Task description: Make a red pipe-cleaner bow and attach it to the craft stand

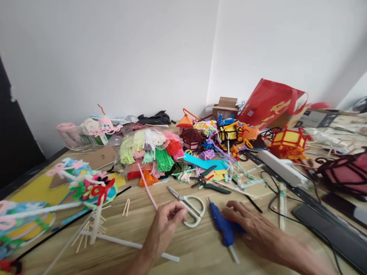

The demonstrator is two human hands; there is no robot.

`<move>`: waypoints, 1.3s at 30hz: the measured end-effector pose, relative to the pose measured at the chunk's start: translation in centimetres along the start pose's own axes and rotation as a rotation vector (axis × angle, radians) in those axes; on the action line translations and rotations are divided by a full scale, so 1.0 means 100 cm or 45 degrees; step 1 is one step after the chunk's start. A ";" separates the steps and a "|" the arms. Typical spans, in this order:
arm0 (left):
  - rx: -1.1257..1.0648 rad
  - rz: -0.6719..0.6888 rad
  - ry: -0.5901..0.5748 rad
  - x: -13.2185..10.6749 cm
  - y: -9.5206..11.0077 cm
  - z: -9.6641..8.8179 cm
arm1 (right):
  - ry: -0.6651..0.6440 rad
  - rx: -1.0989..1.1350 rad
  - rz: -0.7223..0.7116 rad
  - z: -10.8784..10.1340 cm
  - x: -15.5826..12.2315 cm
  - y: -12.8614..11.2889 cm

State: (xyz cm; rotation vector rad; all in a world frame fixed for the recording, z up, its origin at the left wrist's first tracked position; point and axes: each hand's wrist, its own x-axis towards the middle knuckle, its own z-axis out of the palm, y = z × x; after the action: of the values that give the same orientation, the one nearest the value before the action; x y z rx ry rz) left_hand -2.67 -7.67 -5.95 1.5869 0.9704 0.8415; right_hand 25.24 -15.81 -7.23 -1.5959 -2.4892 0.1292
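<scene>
Down near the bottom edge, the left hand (168, 223) sits on the table (129, 223) with its fingers curled in and the thumb meeting the fingertips. The near end of a pink pipe cleaner (147, 187) runs right up to those fingertips, but I cannot tell whether they pinch it. The right hand (254, 229), somewhat blurred, lies flat with the fingers stretched out and laid over the grip of a blue glue gun (219, 223), not closed around it. The glue gun lies between the two hands, closer to the right one, its long axis running away from the person: nozzle at the far end, a glue stick poking out of the near end. Just beside the left hand's knuckles lie white-handled scissors (187, 206), handles near the hand, blades pointing away and to the left. Beyond these rest green-handled pliers (210, 185) and a heap of bagged pipe cleaners (151, 152) in many colours. Farther right are a white power strip (282, 168), a yellow and red lantern (288, 139) and a red bag (269, 103) against the wall.
</scene>
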 end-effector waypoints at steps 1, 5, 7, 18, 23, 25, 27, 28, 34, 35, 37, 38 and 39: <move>-0.016 0.013 -0.042 0.004 0.000 0.006 | 0.030 -0.065 -0.024 0.004 -0.001 -0.002; -0.032 0.002 -0.108 0.013 -0.002 0.020 | 0.157 -0.278 -0.122 0.020 -0.007 0.001; -0.042 -0.027 -0.121 0.015 -0.002 0.022 | 0.220 -0.331 -0.163 0.025 -0.010 0.005; -0.223 -0.082 -0.103 0.030 -0.009 0.022 | 0.159 1.320 0.266 -0.050 0.010 0.015; -0.301 -0.081 -0.129 0.041 -0.006 0.031 | 0.394 2.385 0.180 -0.041 0.039 0.021; -0.308 -0.091 -0.146 0.043 -0.008 0.035 | 0.405 2.593 0.151 -0.030 0.050 0.023; -0.318 -0.099 -0.159 0.045 -0.013 0.036 | 0.392 2.684 0.155 -0.021 0.057 0.025; -0.322 -0.104 -0.162 0.046 -0.015 0.036 | 0.382 2.706 0.154 -0.018 0.059 0.026; -0.320 -0.146 -0.176 0.046 -0.028 0.033 | 0.340 2.729 0.172 -0.008 0.058 0.030; -0.322 -0.151 -0.181 0.045 -0.029 0.032 | 0.348 2.724 0.192 -0.007 0.058 0.030; -0.327 -0.173 -0.195 0.044 -0.029 0.031 | 0.377 2.717 0.237 -0.005 0.058 0.030; -0.330 -0.189 -0.196 0.042 -0.028 0.030 | 0.390 2.714 0.263 -0.003 0.058 0.029; -0.334 -0.207 -0.186 0.040 -0.027 0.029 | 0.403 2.708 0.291 -0.002 0.057 0.029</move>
State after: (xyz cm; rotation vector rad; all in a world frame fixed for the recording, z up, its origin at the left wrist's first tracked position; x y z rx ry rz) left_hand 1.20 -4.88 -9.04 1.3077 0.8355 0.6991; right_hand 25.53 -9.43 -6.91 -0.5939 -0.6785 1.5835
